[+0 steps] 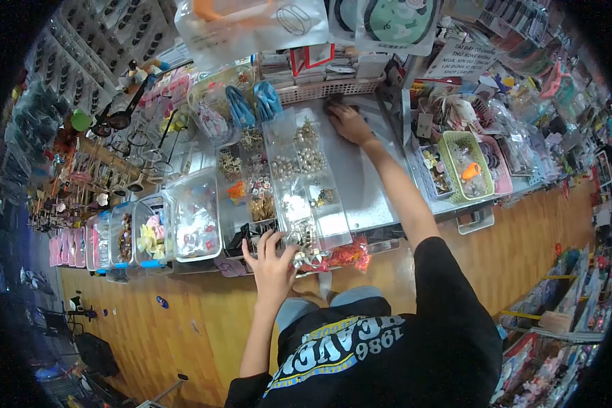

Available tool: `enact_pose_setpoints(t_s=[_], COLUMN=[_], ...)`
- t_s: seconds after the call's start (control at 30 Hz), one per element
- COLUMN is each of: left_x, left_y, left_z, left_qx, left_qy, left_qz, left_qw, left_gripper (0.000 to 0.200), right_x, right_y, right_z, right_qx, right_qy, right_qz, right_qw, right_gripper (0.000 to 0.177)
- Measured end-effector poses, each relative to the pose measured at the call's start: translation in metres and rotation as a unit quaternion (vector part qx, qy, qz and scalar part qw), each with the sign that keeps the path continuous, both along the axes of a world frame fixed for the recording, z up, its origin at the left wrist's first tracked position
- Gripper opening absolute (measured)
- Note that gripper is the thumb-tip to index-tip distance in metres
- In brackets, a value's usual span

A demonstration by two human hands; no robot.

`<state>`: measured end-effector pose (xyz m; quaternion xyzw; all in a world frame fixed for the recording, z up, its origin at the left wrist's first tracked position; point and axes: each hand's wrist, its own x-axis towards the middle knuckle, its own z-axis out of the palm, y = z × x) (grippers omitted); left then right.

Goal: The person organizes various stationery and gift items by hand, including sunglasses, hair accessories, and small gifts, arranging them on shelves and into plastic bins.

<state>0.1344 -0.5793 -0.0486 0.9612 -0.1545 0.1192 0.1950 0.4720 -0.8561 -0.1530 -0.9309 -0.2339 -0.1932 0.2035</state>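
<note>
My right hand (349, 124) is stretched far across the grey shelf, its fingers closed on a dark cloth (334, 102) near the pink basket at the back. At the near edge, my left hand (270, 264) has its fingers spread, beside the lower end of a clear compartment box (289, 194). Pearl-like beads and gold pieces fill several of the box's compartments. Whether the left fingertips touch the box is unclear. Left of the box lie more compartments with small gold and coloured pieces (260, 185).
A pink basket (306, 93) borders the back of the shelf (364, 180). Lidded clear bins (196, 217) stand at the left, a green basket (486, 183) at the right. Packets hang above. A bag of red pieces (347, 257) lies at the front edge.
</note>
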Motion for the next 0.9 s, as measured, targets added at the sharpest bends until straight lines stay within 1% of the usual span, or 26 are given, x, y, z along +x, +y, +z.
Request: enact_pose_setpoints(t_s=[0.03, 0.17, 0.2, 0.23, 0.27, 0.3, 0.33, 0.37, 0.43, 0.47, 0.5, 0.53, 0.57, 0.6, 0.63, 0.67, 0.7, 0.73, 0.77, 0.8, 0.87, 0.9], left_x=[-0.001, -0.004, -0.003, -0.001, 0.001, 0.003, 0.009, 0.021, 0.057, 0.085, 0.117, 0.149, 0.181, 0.209, 0.233, 0.25, 0.263, 0.268, 0.272, 0.275, 0.291, 0.296], left_y=[-0.001, 0.004, 0.005, 0.005, 0.004, 0.004, 0.006, 0.007, 0.005, -0.001, -0.009, -0.02, -0.029, -0.034, -0.039, -0.035, -0.028, -0.024, -0.016, -0.005, 0.031, 0.039], left_z=[-0.002, -0.002, -0.002, 0.005, 0.02, 0.033, 0.042, 0.049, 0.062, 0.064, 0.061, 0.056, 0.047, 0.036, 0.025, 0.013, 0.009, 0.014, 0.019, 0.021, 0.004, -0.003], left_qx=[0.007, 0.006, 0.021, 0.023, 0.009, -0.004, -0.028, -0.027, -0.041, -0.033, -0.025, 0.007, 0.039, 0.084, 0.129, 0.119, 0.109, 0.111, 0.072, 0.035, 0.031, 0.018], left_qy=[-0.013, -0.008, -0.005, -0.005, 0.019, 0.043, 0.04, 0.04, -0.034, -0.057, -0.081, -0.09, -0.1, -0.068, -0.035, -0.022, -0.008, -0.012, 0.05, 0.115, 0.11, 0.1], left_qz=[-0.001, 0.013, 0.004, 0.009, -0.012, -0.035, -0.062, -0.059, -0.09, -0.076, -0.063, -0.026, 0.009, 0.043, 0.076, 0.079, 0.078, 0.072, 0.087, 0.103, 0.096, 0.094], left_qw=[1.0, 1.0, 1.0, 1.0, 1.0, 0.998, 0.997, 0.997, 0.995, 0.995, 0.994, 0.996, 0.994, 0.993, 0.988, 0.99, 0.991, 0.991, 0.992, 0.987, 0.989, 0.99], left_gripper=[0.036, 0.038, 0.037, 0.037, 0.035, 0.034, 0.035, 0.035, 0.044, 0.049, 0.053, 0.053, 0.053, 0.05, 0.048, 0.045, 0.042, 0.042, 0.04, 0.039, 0.039, 0.038], right_x=[0.002, -0.015, -0.03, -0.05, -0.073, -0.097, -0.124, -0.153, -0.208, -0.232, -0.259, -0.281, -0.301, -0.318, -0.333, -0.346, -0.358, -0.37, -0.377, -0.38, -0.382, -0.375], right_y=[0.015, 0.034, 0.034, 0.028, 0.022, 0.014, 0.006, 0.0, -0.011, -0.016, -0.017, -0.017, -0.02, -0.027, -0.032, -0.038, -0.044, -0.05, -0.055, -0.06, -0.069, -0.07], right_z=[0.005, 0.01, 0.014, 0.023, 0.033, 0.04, 0.047, 0.052, 0.058, 0.06, 0.062, 0.065, 0.065, 0.059, 0.057, 0.056, 0.056, 0.058, 0.06, 0.06, 0.064, 0.078], right_qx=[0.012, 0.041, 0.043, 0.058, 0.073, 0.081, 0.088, 0.081, 0.077, 0.08, 0.123, 0.157, 0.186, 0.176, 0.172, 0.167, 0.17, 0.184, 0.199, 0.207, 0.307, 0.324], right_qy=[-0.015, -0.022, -0.019, 0.024, 0.066, 0.068, 0.071, 0.104, 0.159, 0.179, 0.246, 0.202, 0.229, 0.234, 0.276, 0.319, 0.315, 0.315, 0.317, 0.319, 0.223, 0.171], right_qz=[0.022, 0.096, 0.1, 0.105, 0.11, 0.13, 0.151, 0.143, 0.146, 0.159, 0.139, 0.159, 0.153, 0.153, 0.142, 0.129, 0.126, 0.077, 0.029, 0.025, -0.075, -0.092], right_qw=[1.0, 0.994, 0.994, 0.992, 0.989, 0.986, 0.982, 0.981, 0.973, 0.968, 0.951, 0.954, 0.943, 0.944, 0.935, 0.924, 0.925, 0.928, 0.927, 0.925, 0.922, 0.926], right_gripper=[0.04, 0.035, 0.035, 0.034, 0.032, 0.031, 0.029, 0.028, 0.026, 0.025, 0.025, 0.025, 0.024, 0.022, 0.021, 0.02, 0.02, 0.02, 0.019, 0.019, 0.018, 0.019])
